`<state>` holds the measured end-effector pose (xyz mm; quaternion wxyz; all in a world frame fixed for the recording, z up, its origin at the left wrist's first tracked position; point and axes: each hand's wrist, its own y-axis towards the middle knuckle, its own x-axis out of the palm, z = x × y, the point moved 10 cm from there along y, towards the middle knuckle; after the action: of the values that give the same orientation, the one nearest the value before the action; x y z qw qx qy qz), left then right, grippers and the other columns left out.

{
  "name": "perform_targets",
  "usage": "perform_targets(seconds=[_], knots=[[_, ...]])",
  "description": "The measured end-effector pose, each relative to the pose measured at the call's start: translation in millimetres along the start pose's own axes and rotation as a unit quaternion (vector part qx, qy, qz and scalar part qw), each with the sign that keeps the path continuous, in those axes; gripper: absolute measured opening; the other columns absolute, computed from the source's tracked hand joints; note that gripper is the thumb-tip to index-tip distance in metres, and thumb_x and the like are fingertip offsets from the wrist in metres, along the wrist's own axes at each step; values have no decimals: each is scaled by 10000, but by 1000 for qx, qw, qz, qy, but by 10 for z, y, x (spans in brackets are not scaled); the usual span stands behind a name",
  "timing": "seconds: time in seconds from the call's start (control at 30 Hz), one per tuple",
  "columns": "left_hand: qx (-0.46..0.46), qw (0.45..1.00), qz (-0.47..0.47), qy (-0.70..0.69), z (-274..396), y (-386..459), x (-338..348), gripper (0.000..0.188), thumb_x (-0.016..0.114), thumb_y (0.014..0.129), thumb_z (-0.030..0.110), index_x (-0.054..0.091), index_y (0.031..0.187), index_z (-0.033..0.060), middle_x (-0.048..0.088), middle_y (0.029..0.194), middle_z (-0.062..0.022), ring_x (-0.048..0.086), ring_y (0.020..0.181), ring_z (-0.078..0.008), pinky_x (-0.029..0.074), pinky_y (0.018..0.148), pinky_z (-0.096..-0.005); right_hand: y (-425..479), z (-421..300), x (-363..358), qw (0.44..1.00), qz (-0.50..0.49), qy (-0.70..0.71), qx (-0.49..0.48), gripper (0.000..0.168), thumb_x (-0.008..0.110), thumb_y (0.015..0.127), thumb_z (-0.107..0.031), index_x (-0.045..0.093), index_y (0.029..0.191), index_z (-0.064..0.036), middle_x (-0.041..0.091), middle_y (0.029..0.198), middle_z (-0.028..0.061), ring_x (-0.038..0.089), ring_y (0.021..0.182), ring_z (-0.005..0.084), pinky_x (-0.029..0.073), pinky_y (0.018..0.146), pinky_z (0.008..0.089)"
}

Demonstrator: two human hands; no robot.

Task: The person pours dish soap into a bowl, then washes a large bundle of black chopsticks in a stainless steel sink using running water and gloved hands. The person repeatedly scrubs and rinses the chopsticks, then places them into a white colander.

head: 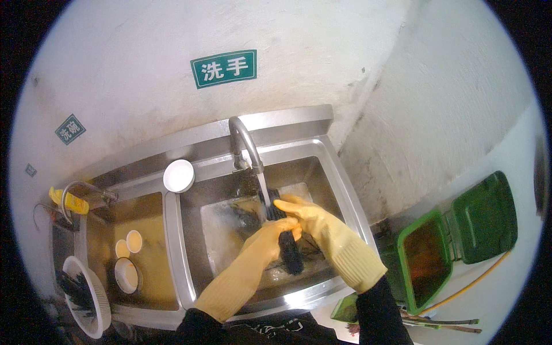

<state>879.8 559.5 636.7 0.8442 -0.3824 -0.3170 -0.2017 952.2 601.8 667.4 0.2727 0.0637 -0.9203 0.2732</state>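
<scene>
Both of my hands wear long pale-yellow rubber gloves over dark sleeves. My left hand (271, 235) is closed around the middle of a long, dark, rough-surfaced item (291, 258), whose exact kind I cannot tell. At its upper part, my right hand (305, 211) grips the same item from the right side. Running water (264, 189) from a curved metal faucet (246, 140) falls beside my hands onto the item's upper end. Below is a stainless-steel sink basin (186, 263), with a pale flat surface (220, 237) and dark material in it, partly hidden by my gloves.
A white bowl (179, 176) sits on the divider's back corner. The left basin (148, 297) holds two small cups (134, 241) and a dark-rimmed bowl (127, 276). A white basket (101, 306) contains dark items. On the right stands an open green bin (405, 246); a yellow bottle (73, 202) is far left.
</scene>
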Motion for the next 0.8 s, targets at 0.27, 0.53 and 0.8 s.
perform_targets(seconds=[0.27, 0.53, 0.8], knots=[[-160, 985, -67, -14, -58, -637, 95, 563, 760, 903, 186, 533, 1368, -38, 653, 1011, -70, 679, 882, -184, 596, 945, -356, 1085, 101, -100, 988, -91, 90, -86, 581, 626, 1020, -459, 588, 1406, -27, 718, 1235, 123, 716, 1040, 273, 557, 925, 375], [-83, 996, -27, -28, -35, -471, -174, 518, 717, 954, 216, 537, 1372, -31, 667, 1027, -82, 678, 928, -195, 582, 917, -362, 401, -178, 758, 979, -189, -78, 22, 610, 673, 1006, -405, 564, 1398, 49, 668, 1299, 197, 667, 1152, 308, 548, 979, 403], [31, 991, -45, 120, 279, -291, -140, 374, 674, 983, 216, 614, 1306, 36, 687, 1188, -90, 666, 1086, -204, 536, 952, -372, 164, 347, 113, 996, 56, -23, 64, 509, 799, 883, -59, 615, 1357, -49, 720, 1061, 130, 705, 937, 247, 602, 841, 365]])
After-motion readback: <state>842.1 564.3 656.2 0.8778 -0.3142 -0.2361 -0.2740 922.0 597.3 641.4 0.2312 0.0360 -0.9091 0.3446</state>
